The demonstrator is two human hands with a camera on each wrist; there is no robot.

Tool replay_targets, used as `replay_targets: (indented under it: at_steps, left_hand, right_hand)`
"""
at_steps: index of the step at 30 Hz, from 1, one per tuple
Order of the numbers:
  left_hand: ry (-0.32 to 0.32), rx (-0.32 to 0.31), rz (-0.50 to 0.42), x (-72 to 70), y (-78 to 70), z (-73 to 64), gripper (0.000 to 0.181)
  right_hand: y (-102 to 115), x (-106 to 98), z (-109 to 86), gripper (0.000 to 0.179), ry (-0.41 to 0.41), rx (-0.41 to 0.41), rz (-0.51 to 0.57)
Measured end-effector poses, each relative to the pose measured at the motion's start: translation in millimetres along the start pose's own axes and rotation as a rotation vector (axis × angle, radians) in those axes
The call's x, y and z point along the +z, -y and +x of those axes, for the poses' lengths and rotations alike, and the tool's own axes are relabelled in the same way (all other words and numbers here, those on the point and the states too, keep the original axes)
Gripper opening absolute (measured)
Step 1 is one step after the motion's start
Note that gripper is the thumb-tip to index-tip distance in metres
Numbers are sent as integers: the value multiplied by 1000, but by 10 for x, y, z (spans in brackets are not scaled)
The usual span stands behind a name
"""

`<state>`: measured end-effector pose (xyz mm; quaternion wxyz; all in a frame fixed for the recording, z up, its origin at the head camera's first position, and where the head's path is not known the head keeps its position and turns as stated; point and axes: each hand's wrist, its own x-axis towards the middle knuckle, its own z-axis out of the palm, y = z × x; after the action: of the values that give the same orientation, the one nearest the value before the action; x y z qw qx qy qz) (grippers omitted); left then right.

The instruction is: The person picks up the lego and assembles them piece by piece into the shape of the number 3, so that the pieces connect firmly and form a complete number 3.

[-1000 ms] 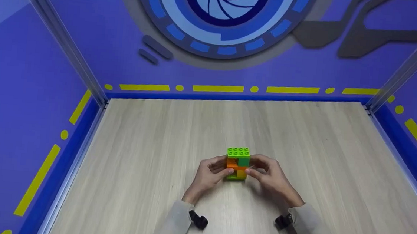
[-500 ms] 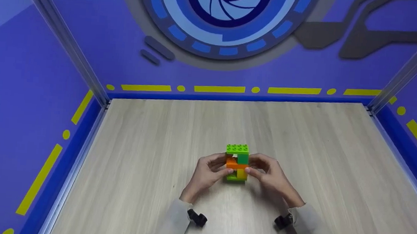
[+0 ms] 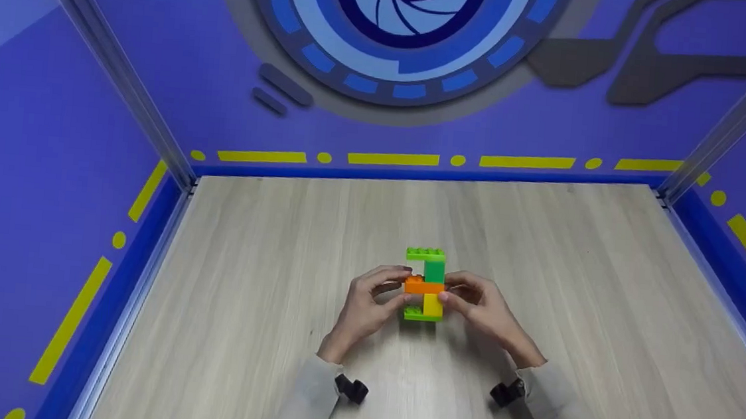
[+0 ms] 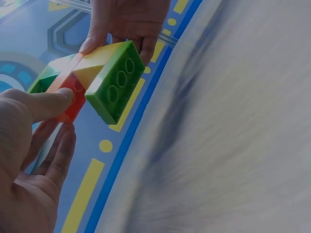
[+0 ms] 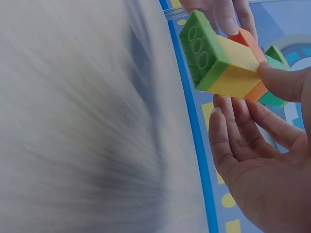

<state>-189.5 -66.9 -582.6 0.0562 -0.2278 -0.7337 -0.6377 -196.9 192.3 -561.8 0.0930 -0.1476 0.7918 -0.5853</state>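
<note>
Both hands hold a small building-brick model between them, tilted with its underside showing in the wrist views. Its layers run from a light green top brick (image 3: pixel 425 254) through a dark green brick (image 3: pixel 434 271), an orange brick (image 3: pixel 423 286) and a yellow brick (image 3: pixel 432 305) to a light green bottom brick (image 4: pixel 116 85). On the left side there are gaps above and below the orange layer. My left hand (image 3: pixel 367 305) pinches the orange brick's left end, thumb on its near side. My right hand (image 3: pixel 488 315) grips the right side, its thumb by the orange-yellow joint (image 5: pixel 256 77).
A wood-grain tabletop (image 3: pixel 261 280) lies beneath the hands. Blue printed panels (image 3: pixel 158 66) with yellow dashes enclose its back and sides, joined by metal corner posts (image 3: pixel 114 69). Black wrist mounts (image 3: pixel 351 389) sit at the light sleeves.
The model has tipped back, so its top studs show less and its front face more. The left fingers have shifted slightly up and outward; the right hand barely moved.
</note>
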Motion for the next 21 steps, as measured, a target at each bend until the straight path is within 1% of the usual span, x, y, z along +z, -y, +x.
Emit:
replay_targets:
  at_steps: [3,6,14,16,21]
  left_hand:
    - [-5,2,8,-4,-12,0,37]
    - [-10,-8,20,-10,-22,0,36]
    - [-19,-71,35,-26,-24,-15,36]
    - [-27,-86,39,-16,-13,-14,36]
    - [-71,-103,55,36,51,-28,36]
  right_hand:
    - [13,8,6,37,3,20,31]
    - [10,15,6,39,1,17,36]
    - [-37,67,-26,51,-26,20,28]
    - [-53,88,-23,52,-39,17,27]
    - [-88,144,-11,50,-62,48,39]
